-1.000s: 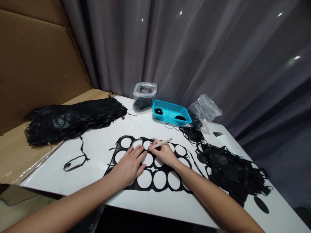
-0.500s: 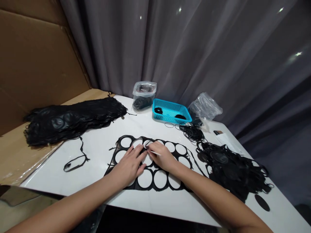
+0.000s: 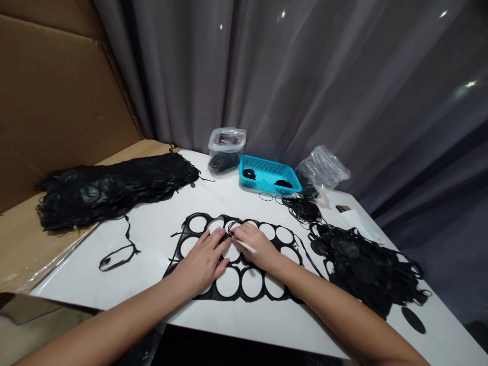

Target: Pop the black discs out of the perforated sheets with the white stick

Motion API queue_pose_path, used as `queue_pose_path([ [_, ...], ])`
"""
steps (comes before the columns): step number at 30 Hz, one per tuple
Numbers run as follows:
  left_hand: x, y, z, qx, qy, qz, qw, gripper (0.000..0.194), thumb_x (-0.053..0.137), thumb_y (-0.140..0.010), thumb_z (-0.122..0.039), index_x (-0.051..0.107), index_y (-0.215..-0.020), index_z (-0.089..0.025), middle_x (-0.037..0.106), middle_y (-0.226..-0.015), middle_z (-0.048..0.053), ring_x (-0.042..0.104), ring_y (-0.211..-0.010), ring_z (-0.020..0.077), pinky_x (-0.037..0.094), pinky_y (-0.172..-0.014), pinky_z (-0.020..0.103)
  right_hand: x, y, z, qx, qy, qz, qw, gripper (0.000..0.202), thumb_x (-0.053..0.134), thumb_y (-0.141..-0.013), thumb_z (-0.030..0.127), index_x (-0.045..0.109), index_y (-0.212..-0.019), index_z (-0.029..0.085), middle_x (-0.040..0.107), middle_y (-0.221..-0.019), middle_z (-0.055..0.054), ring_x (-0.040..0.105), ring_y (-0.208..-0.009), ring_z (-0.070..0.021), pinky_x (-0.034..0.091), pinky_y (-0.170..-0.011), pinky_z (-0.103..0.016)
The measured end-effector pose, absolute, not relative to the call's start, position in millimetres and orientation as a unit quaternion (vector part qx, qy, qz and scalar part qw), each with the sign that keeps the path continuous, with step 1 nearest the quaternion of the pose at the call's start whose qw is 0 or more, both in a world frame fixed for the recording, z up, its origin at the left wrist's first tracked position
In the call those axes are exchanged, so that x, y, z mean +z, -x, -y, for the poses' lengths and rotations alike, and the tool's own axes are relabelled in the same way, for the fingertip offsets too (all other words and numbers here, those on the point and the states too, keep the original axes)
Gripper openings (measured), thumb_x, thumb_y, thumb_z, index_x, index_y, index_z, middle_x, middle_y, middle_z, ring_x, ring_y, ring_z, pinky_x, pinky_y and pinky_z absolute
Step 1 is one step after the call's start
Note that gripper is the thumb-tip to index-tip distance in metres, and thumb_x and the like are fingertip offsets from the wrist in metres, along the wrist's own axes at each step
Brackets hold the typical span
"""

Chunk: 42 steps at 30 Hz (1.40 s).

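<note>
Pinching a white stick (image 3: 246, 247) with the right hand (image 3: 260, 247) over the black holed sheet (image 3: 240, 291) at lower centre — resting the left hand (image 3: 203, 260) on that sheet, with fingers laid flat and slightly spread. Farther out, showing a blue basket (image 3: 270, 168) mid-frame and a black tangle (image 3: 360, 264) at right.

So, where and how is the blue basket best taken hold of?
I'd probably pinch the blue basket by its near long rim, from the person's side: that edge is raised and faces the camera, while a clear container stands close at its left end, a plastic bag at its right, and the curtain hangs behind.
</note>
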<state>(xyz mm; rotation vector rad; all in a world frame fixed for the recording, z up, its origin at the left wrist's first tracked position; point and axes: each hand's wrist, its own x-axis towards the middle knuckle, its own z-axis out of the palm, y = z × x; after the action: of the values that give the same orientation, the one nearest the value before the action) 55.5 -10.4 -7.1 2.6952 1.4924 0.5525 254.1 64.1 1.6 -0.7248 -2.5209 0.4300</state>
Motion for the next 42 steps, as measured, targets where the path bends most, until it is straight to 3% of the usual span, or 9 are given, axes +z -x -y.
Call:
queue_pose_path([
  [3, -7.1, -54.5, 10.2, 0.189, -0.861, -0.473, 0.011, 0.041, 0.05, -0.096, -0.026, 0.051, -0.136, -0.016, 0.049, -0.145, 0.017, 0.044, -0.139, 0.032, 0.036, -0.114, 0.053, 8.5, -259.6, -86.0, 0.079, 0.282, 0.93, 0.222, 0.012, 0.051, -0.086, 0.01, 0.058, -0.091, 0.019, 0.066, -0.098, -0.011, 0.054, -0.09, -0.0248, 0.042, -0.08, -0.037],
  [7, -7.4, -54.5, 10.7, 0.189, -0.862, -0.47, 0.012, 0.039, 0.049, -0.097, -0.026, 0.052, -0.135, -0.017, 0.05, -0.145, 0.017, 0.043, -0.139, 0.033, 0.037, -0.113, 0.055, 30.0, -280.8, -146.3, 0.104, 0.474, 0.798, 0.357, 0.014, 0.048, -0.084, 0.012, 0.051, -0.073, 0.021, 0.06, -0.076, -0.007, 0.052, -0.08, -0.0235, 0.04, -0.073, -0.034],
  [11, 0.9, -50.9, 11.4, 0.199, -0.864, -0.462, 0.003, 0.039, 0.051, -0.096, -0.027, 0.052, -0.134, -0.016, 0.05, -0.144, 0.017, 0.044, -0.137, 0.0339, 0.04, -0.111, 0.053, 40.8, -284.1, -171.3, 0.347, 0.52, 0.682, 0.379, 0.017, 0.06, -0.078, 0.022, 0.048, -0.066, 0.022, 0.057, -0.064, -0.002, 0.056, -0.068, -0.0192, 0.042, -0.058, -0.028],
  [15, 17.6, -34.8, 11.5, 0.248, -0.808, -0.534, 0.027, 0.031, 0.044, -0.1, -0.032, 0.054, -0.126, -0.018, 0.055, -0.132, 0.015, 0.057, -0.119, 0.0285, 0.052, -0.097, 0.044, 35.2, -255.3, -144.0, 0.547, 0.457, 0.615, 0.337, 0.02, 0.068, -0.077, 0.026, 0.05, -0.069, 0.02, 0.068, -0.074, -0.007, 0.066, -0.07, -0.018, 0.044, -0.046, -0.022],
  [20, 12.9, -6.0, 7.5, 0.237, -0.788, -0.566, 0.061, 0.031, 0.035, -0.101, -0.026, 0.053, -0.124, -0.017, 0.059, -0.128, 0.014, 0.061, -0.112, 0.0264, 0.053, -0.092, 0.042, 24.8, -215.3, -102.2, 0.735, 0.361, 0.48, 0.314, 0.031, 0.08, -0.072, 0.03, 0.051, -0.074, 0.019, 0.068, -0.079, -0.005, 0.071, -0.084, -0.0179, 0.054, -0.058, -0.02],
  [25, 1.3, 16.3, 1.0, 0.158, -0.795, -0.583, -0.053, 0.036, 0.038, -0.098, -0.02, 0.057, -0.126, -0.009, 0.055, -0.138, 0.021, 0.047, -0.134, 0.037, 0.04, -0.108, 0.056, 7.0, -199.0, -79.9, 0.66, 0.346, 0.595, 0.302, 0.027, 0.07, -0.081, 0.035, 0.048, -0.075, 0.02, 0.071, -0.093, -0.004, 0.069, -0.09, -0.0169, 0.054, -0.076, -0.027],
  [29, 5.8, 12.3, 7.3, 0.161, -0.811, -0.552, -0.108, 0.045, 0.034, -0.091, -0.004, 0.057, -0.129, -0.013, 0.057, -0.139, 0.016, 0.041, -0.141, 0.0319, 0.029, -0.116, 0.056, 1.1, -199.0, -74.3, 0.545, 0.348, 0.703, 0.298, 0.019, 0.06, -0.085, 0.031, 0.047, -0.075, 0.022, 0.071, -0.095, -0.002, 0.065, -0.086, -0.0172, 0.049, -0.073, -0.028],
  [35, -6.5, -8.3, 25.8, 0.178, -0.832, -0.524, -0.042, 0.037, 0.042, -0.099, -0.023, 0.058, -0.131, -0.016, 0.061, -0.137, 0.014, 0.051, -0.133, 0.0309, 0.041, -0.11, 0.051, 2.6, -197.0, -73.4, 0.453, 0.345, 0.768, 0.293, 0.015, 0.057, -0.087, 0.028, 0.05, -0.075, 0.021, 0.07, -0.091, -0.002, 0.061, -0.083, -0.0166, 0.046, -0.076, -0.029],
  [42, -10.6, -4.9, 28.0, 0.183, -0.829, -0.529, -0.013, 0.042, 0.042, -0.099, -0.023, 0.053, -0.139, -0.017, 0.059, -0.14, 0.011, 0.049, -0.135, 0.0296, 0.038, -0.113, 0.053, 5.1, -195.4, -74.8, 0.409, 0.322, 0.799, 0.302, 0.012, 0.056, -0.088, 0.023, 0.053, -0.076, 0.021, 0.067, -0.088, -0.001, 0.061, -0.08, -0.0157, 0.044, -0.075, -0.028],
])
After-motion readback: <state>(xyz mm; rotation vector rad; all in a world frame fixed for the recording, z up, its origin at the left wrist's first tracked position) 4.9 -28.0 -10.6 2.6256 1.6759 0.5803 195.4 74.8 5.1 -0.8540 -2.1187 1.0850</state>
